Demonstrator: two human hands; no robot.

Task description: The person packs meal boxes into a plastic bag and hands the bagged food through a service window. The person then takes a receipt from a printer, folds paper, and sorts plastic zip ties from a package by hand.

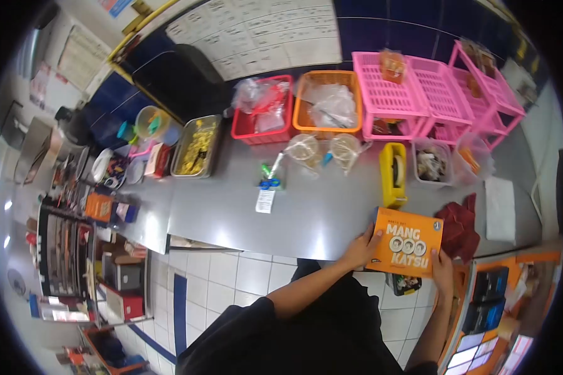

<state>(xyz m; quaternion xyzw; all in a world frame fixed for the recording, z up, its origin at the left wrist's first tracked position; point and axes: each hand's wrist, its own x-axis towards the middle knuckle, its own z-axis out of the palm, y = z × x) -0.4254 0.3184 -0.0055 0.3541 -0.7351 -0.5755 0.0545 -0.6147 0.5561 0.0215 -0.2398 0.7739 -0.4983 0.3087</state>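
Left end of the steel counter (231, 215): rectangular steel pan (197, 147) of yellow pieces. Next along the back, a red plastic basket (263, 115) holding clear and red plastic bags; in front of it, a white printed slip (264, 201) lies flat. Then an orange plastic basket (328, 103) with clear bags, two knotted clear bags (303, 150) just in front.

Your left hand (364, 249) is clamped on the left edge of the orange MANG KATSU box (408, 242), thumb at the edge of the printed face; the fingers behind are hidden.

The box is at the counter's near edge, between your hands, tilted slightly, printed face up toward you. Flat, squarish, bright orange; bold pale lettering, MANG above, KATSU below, three round pale emblems between. Small dark print along the top, small round mark at the top right corner. Cannot tell whether its underside touches the counter.

Yellow tape dispenser (393, 175) stands just beyond the box.

Your right hand (443, 272) grips the box's lower right edge, thumb along the side, remaining fingers mostly hidden. Dark red cloth (460, 228) lies crumpled beside the box; farther right, a folded white sheet (500, 209).
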